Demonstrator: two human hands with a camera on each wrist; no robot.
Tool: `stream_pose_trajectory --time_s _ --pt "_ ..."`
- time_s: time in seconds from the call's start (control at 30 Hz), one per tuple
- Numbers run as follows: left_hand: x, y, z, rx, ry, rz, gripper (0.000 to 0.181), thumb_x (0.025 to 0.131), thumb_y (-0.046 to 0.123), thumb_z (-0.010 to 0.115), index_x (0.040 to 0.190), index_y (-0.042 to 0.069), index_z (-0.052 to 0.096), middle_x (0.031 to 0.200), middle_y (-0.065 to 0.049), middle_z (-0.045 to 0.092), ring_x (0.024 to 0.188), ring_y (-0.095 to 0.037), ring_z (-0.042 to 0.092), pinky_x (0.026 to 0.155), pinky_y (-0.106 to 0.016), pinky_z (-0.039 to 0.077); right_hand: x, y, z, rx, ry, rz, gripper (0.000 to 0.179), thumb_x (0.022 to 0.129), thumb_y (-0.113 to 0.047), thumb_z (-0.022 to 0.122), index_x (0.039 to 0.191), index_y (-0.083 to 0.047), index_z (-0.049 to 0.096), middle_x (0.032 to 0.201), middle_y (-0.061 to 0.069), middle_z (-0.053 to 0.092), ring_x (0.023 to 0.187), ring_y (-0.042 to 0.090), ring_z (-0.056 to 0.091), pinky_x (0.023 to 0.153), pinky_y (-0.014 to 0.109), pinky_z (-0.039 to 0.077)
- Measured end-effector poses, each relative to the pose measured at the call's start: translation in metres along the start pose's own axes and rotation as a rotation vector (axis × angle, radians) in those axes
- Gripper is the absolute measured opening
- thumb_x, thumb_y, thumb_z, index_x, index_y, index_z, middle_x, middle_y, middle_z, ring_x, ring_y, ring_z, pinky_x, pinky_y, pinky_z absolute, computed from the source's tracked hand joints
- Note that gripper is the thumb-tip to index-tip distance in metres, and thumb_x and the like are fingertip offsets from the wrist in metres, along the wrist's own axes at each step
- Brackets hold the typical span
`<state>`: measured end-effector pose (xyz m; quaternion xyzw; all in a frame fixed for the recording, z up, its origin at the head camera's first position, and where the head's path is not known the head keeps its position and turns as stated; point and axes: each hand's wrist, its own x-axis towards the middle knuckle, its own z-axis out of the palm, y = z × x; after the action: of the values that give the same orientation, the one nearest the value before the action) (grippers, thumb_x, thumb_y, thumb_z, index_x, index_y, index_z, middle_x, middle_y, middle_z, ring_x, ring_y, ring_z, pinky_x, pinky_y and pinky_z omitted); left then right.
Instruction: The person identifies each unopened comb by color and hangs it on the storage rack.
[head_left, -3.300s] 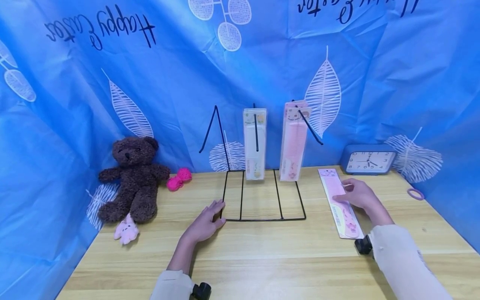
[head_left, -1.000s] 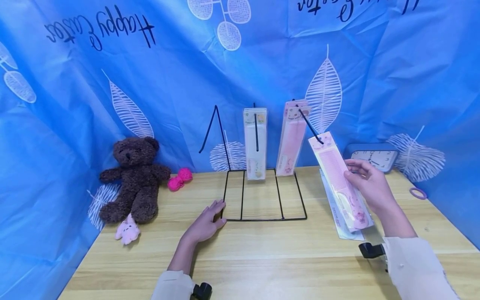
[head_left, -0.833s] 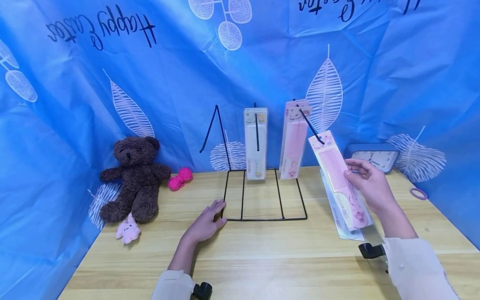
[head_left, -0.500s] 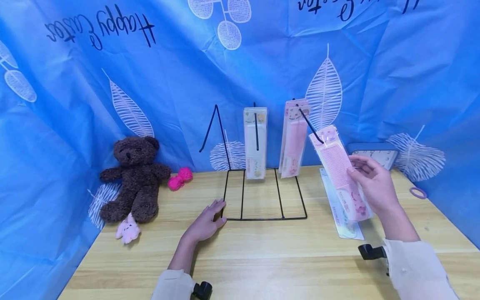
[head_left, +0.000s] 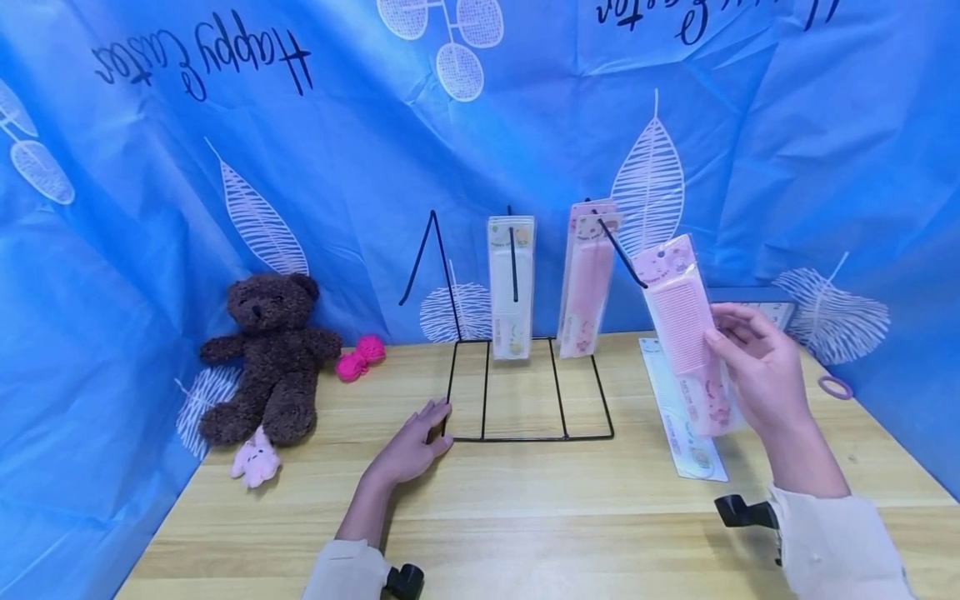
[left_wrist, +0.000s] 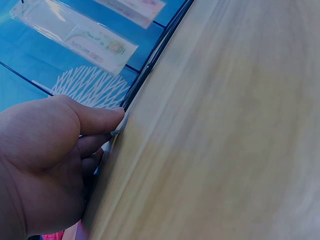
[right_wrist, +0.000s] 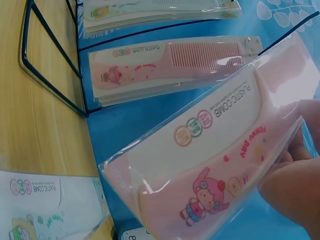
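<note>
My right hand point(head_left: 761, 371) grips a pink comb in a clear package point(head_left: 682, 333), held tilted above the table by its right edge. The package's top is at the tip of the right hook of a black wire rack point(head_left: 547, 439); whether the hook passes through it I cannot tell. Several packaged pink combs point(head_left: 588, 287) hang farther back on that hook. On the middle hook hang packaged white combs point(head_left: 512, 325). A packaged pale comb point(head_left: 678, 425) lies flat under the held one. My left hand point(head_left: 408, 446) holds the front left corner of the rack's base, thumb and fingers around the wire.
The rack's left hook point(head_left: 417, 258) is bare. Behind the right hand stands a blue clock point(head_left: 750, 295), partly covered. A purple ring point(head_left: 836, 387) lies at right. To the left are a brown teddy bear point(head_left: 270, 358), a pink bow point(head_left: 360, 358) and a small pink plush point(head_left: 256, 460).
My right hand has picked the pink comb up off the table, uncovering the pale one. Lately it has raised the comb a little and turned it more upright. The left hand stays put.
</note>
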<state>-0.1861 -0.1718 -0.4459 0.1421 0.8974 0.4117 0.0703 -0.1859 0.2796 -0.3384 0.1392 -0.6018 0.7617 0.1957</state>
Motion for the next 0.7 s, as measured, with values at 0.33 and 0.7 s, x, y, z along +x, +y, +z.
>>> stream_pose_trajectory --time_s 0.33,0.7 --pt "-0.0009 0.0014 -0.0005 -0.006 0.003 0.017 0.053 0.101 0.006 0.058 0.151 -0.006 0.042 0.161 -0.024 0.03 0.152 -0.04 0.016 0.124 -0.053 0.007 -0.0011 -0.0032 0.0056 0.181 -0.139 -0.164 0.029 0.098 0.017 0.049 0.127 0.017 0.054 0.115 0.013 0.064 0.105 0.02 0.059 0.091 0.023 0.054" --pt "-0.0015 0.0029 -0.0011 -0.008 0.003 0.023 0.054 0.101 0.007 0.059 0.15 -0.006 0.042 0.161 -0.024 0.03 0.152 -0.041 0.017 0.124 -0.055 0.007 -0.0026 -0.0051 0.0043 0.15 -0.248 -0.188 0.032 0.093 0.025 0.044 0.124 0.022 0.051 0.116 0.013 0.066 0.101 0.022 0.06 0.087 0.025 0.054"
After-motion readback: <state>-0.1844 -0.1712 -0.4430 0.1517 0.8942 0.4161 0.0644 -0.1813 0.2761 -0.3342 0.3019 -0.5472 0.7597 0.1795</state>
